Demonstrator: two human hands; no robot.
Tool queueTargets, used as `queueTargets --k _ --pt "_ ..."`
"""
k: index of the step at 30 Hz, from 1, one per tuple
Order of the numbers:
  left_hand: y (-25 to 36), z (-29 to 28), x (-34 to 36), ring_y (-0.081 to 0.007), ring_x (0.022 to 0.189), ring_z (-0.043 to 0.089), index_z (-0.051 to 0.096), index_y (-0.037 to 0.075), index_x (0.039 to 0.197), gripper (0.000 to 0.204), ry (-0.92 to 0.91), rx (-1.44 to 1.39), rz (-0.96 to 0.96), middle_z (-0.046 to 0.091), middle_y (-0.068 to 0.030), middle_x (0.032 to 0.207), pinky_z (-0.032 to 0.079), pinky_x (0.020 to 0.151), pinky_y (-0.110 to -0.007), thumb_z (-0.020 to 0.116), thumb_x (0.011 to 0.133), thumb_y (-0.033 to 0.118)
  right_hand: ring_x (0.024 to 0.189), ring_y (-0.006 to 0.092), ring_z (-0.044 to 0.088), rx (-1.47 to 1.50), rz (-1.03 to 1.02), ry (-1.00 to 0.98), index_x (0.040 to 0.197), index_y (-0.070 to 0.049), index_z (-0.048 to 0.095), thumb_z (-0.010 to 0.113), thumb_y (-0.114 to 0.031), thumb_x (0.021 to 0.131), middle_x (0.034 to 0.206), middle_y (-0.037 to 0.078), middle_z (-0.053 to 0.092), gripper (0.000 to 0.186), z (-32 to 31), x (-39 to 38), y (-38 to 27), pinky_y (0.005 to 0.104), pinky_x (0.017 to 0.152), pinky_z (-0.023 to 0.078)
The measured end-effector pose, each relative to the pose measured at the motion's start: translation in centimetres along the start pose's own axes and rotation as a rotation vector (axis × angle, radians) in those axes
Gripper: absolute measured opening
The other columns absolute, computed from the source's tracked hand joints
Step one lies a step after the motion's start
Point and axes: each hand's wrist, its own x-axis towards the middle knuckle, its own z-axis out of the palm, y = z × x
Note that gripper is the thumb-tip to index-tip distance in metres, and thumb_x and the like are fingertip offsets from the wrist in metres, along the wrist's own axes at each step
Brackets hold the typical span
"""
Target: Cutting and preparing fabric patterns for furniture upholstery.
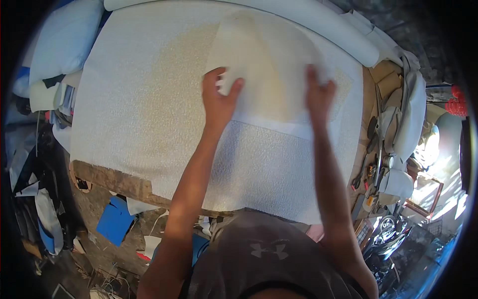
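A smooth cream-white sheet (274,65), smeared by motion, lies or hovers over a larger textured white material (129,99) with a yellowish tint in its middle. My left hand (219,97) is at the sheet's left side, fingers bent and thumb apart, with a gap between them. On the sheet's right side is my right hand (319,94); its fingers are blurred, and whether they grip the edge cannot be told. Below both hands, a straight edge crosses the textured material, with a shadow beside my left forearm.
A long white roll (343,42) runs along the far edge. Scissors (356,180) and small tools lie at the right edge of the wooden table (114,180). A pale stuffed bag (64,42) stands far left. A blue piece (115,219) lies on the floor.
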Motion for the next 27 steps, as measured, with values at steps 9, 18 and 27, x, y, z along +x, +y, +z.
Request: queueTargets --k 9,18,27 --pt "-11.8 -3.4 -2.4 -0.0386 0.116 0.054 0.041 -0.003 0.148 0.091 -0.027 0.448 -0.026 0.060 -0.0210 0.131 0.042 0.105 -0.044 0.086 0.072 0.020 0.092 0.0203 0.068 -0.338 -0.244 0.356 0.121 0.000 0.070 0.071 -0.027 0.087 0.109 0.012 0.073 0.043 -32.6 4.0 -6.1 0.0309 0.082 0.052" --pt "-3.1 -2.3 12.9 -0.0312 0.079 0.070 0.078 0.010 0.102 0.026 -0.307 0.591 0.341 0.077 -0.0107 0.095 0.055 0.077 -0.040 0.076 0.082 0.027 0.101 0.0263 0.065 -0.398 -0.178 0.181 0.125 0.005 0.066 0.072 -0.060 0.083 0.120 0.018 0.068 0.078 -49.7 24.3 -2.4 0.0346 0.091 0.050" --pt "25.9 -15.6 14.9 -0.0298 0.075 0.071 0.076 0.016 0.115 0.039 0.175 1.102 0.841 0.077 -0.0106 0.093 0.054 0.066 -0.037 0.068 0.094 0.048 0.091 0.0371 0.070 -1.463 -0.614 0.361 0.120 -0.002 0.069 0.059 -0.034 0.095 0.107 0.020 0.073 0.042 -62.9 22.8 11.3 0.0461 0.077 0.054"
